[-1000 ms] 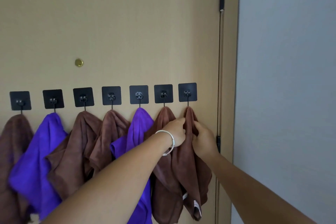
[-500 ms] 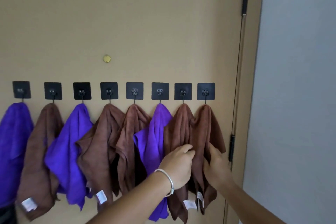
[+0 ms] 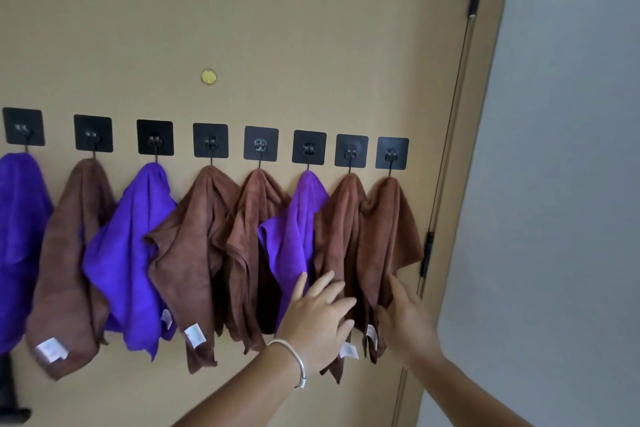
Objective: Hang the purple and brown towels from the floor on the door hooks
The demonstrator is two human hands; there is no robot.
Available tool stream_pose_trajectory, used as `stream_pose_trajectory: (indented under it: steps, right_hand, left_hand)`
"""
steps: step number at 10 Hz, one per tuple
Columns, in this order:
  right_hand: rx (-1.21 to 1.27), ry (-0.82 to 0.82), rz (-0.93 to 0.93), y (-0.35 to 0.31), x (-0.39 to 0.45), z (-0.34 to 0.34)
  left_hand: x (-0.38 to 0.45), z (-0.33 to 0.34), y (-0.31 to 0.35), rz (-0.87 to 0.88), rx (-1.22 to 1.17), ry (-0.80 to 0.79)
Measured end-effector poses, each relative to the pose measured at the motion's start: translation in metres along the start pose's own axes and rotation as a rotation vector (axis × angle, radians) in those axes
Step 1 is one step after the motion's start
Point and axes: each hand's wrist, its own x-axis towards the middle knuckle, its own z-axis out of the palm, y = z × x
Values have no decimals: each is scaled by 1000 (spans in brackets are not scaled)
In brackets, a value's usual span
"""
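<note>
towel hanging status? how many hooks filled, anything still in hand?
Done: all eight hooks in view carry a towel, three purple and five brown, ending with the brown towel on the rightmost hook. In hand: nothing gripped; the left hand and right hand lie with straight fingers near the last two brown towels. Left: the floor is out of view, so leftover towels cannot be ruled out.

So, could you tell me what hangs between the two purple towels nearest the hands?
In the head view, two brown towels hang between those purple towels.

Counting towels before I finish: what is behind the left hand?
The left hand covers the lower part of a brown towel beside the purple towel; anything further behind is hidden.
</note>
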Motion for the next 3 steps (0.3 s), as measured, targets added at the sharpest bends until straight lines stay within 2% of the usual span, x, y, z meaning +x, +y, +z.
stream_pose_trajectory:
  steps: [2, 3]
  right_hand:
    - [-48, -5, -34, -2, -16, -9]
    - [-72, 51, -111, -10, -21, -21]
  left_hand:
    - [-14, -7, 1, -85, 52, 1]
    - [-23, -21, 4, -156, 88, 16]
